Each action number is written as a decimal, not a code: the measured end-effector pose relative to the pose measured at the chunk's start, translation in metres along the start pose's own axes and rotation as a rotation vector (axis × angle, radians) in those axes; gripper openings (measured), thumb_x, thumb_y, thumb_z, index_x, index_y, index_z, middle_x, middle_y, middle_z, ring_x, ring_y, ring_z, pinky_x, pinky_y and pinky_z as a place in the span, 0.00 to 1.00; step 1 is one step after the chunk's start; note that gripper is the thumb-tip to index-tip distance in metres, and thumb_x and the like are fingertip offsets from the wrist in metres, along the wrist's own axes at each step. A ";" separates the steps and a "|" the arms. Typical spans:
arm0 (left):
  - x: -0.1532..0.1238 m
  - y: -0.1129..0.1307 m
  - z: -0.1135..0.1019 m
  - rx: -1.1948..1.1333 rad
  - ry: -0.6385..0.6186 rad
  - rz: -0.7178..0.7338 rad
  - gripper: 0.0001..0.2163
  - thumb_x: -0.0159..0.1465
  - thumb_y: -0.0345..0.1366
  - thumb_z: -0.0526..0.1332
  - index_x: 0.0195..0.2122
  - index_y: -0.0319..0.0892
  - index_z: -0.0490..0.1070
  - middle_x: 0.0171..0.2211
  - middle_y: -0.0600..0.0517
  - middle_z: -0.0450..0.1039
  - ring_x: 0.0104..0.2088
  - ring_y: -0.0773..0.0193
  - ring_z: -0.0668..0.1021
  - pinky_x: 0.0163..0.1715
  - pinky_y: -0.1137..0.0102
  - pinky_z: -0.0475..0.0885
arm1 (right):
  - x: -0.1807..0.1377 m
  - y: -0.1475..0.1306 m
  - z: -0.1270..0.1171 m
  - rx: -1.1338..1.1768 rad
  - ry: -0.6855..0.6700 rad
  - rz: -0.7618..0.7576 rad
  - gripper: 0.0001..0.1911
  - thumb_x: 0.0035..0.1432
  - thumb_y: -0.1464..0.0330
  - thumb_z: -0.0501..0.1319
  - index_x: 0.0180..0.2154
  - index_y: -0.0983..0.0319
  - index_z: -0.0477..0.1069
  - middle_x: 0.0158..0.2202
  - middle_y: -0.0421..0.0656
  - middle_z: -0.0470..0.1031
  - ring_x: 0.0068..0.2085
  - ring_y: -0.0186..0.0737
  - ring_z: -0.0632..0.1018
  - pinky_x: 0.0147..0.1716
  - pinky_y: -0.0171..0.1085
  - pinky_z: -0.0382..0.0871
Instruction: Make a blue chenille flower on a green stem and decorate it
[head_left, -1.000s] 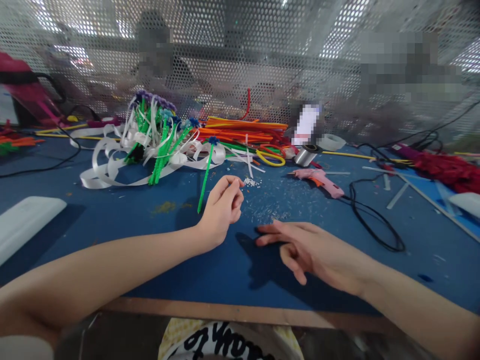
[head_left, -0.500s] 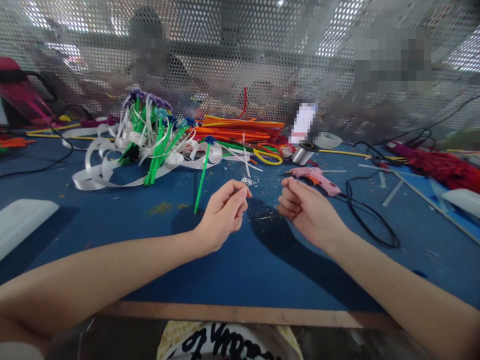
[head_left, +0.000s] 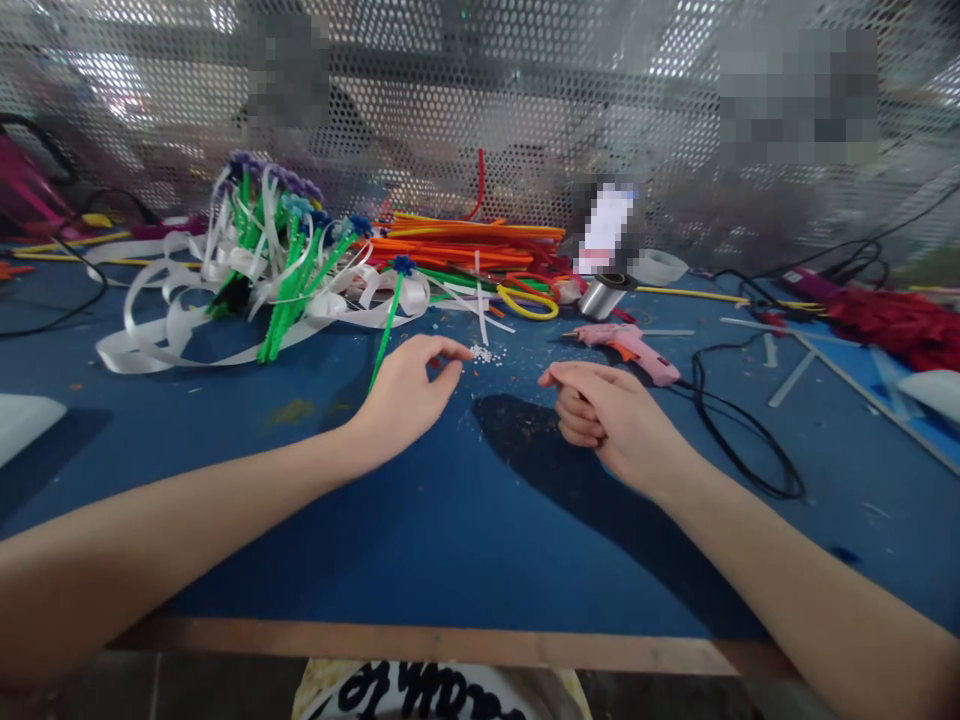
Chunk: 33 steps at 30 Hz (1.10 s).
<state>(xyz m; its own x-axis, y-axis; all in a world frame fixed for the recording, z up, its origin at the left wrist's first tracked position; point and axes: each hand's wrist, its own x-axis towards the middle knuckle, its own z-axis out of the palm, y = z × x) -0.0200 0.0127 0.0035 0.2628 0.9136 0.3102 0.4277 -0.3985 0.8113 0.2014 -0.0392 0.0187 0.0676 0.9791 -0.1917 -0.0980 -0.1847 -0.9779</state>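
Observation:
My left hand (head_left: 409, 390) reaches over the blue table (head_left: 465, 520), fingers bent, thumb and forefinger tips close together beside a small heap of white beads (head_left: 484, 353). Whether a bead sits between them I cannot make out. My right hand (head_left: 604, 410) hovers to the right with fingers curled in and thumb laid across them; nothing shows in it. A green stem with a blue flower head (head_left: 390, 315) lies just left of my left hand. The pink glue gun (head_left: 630, 345) lies behind my right hand.
A bunch of green-stemmed flowers tangled in white ribbon (head_left: 262, 270) lies at the back left. Orange, red and yellow pipe cleaners (head_left: 480, 245) are piled at the back centre beside a metal roll (head_left: 604, 297). A black cable (head_left: 742, 440) loops at the right. A perforated screen (head_left: 480, 110) closes the back.
My left hand has stretched forward to the bead heap. My right hand, flat on the table a second ago, has risen and curled shut. The view shifted slightly downward.

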 end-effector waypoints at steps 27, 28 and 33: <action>0.015 -0.012 0.004 0.450 -0.112 0.269 0.08 0.71 0.32 0.55 0.41 0.40 0.74 0.39 0.45 0.76 0.41 0.57 0.76 0.45 0.64 0.68 | -0.003 0.005 0.001 0.012 -0.062 0.058 0.10 0.59 0.62 0.64 0.30 0.62 0.74 0.16 0.31 0.54 0.16 0.25 0.53 0.15 0.32 0.43; 0.013 -0.010 0.005 0.309 -0.064 0.219 0.08 0.71 0.34 0.55 0.41 0.40 0.73 0.40 0.46 0.77 0.41 0.59 0.76 0.44 0.65 0.69 | -0.003 0.005 0.001 0.009 -0.057 0.053 0.10 0.59 0.62 0.64 0.30 0.62 0.74 0.16 0.30 0.53 0.16 0.25 0.52 0.15 0.32 0.43; -0.002 0.000 0.016 -0.345 -0.117 -0.048 0.07 0.70 0.38 0.57 0.42 0.40 0.70 0.55 0.43 0.72 0.42 0.65 0.80 0.38 0.71 0.76 | -0.005 0.007 0.002 -0.039 -0.063 0.022 0.12 0.58 0.60 0.65 0.29 0.62 0.74 0.16 0.29 0.48 0.17 0.25 0.49 0.16 0.32 0.44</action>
<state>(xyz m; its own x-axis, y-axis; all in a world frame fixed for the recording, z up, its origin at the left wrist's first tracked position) -0.0065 0.0094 -0.0056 0.3552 0.9072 0.2252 0.1300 -0.2865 0.9492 0.1987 -0.0455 0.0132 0.0028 0.9780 -0.2084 -0.0601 -0.2079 -0.9763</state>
